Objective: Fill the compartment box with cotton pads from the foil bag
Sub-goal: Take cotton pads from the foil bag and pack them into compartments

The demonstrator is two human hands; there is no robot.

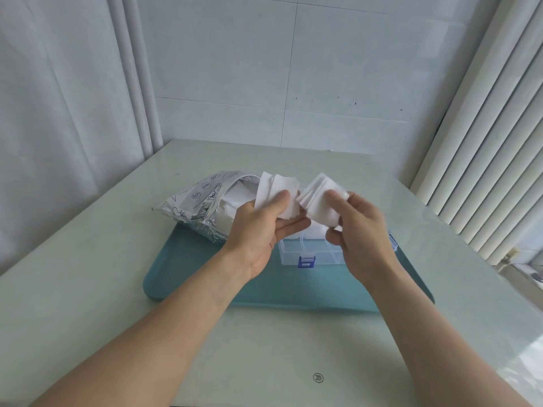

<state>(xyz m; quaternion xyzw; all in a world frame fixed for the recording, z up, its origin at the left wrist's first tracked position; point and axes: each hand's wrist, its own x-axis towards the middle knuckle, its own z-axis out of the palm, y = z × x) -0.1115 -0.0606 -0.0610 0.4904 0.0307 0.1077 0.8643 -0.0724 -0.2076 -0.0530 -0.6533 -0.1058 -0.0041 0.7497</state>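
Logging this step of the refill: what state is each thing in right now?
Foil bag: open, lying on its side, pads showing inside.
Compartment box: on the teal tray, lid open, blue latch undone.
Left hand: grip closed on cotton pads.
Right hand: grip closed on a second stack of pads.

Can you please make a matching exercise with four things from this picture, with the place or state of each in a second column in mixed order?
Things:
1. foil bag
2. box
3. left hand
4. tray

Places or states:
A. flat on the table, under the other things
B. lying open on its side, at the left
C. holding white pads above the tray
D. clear, with a blue latch at the front

Pairs: 1-B, 2-D, 3-C, 4-A
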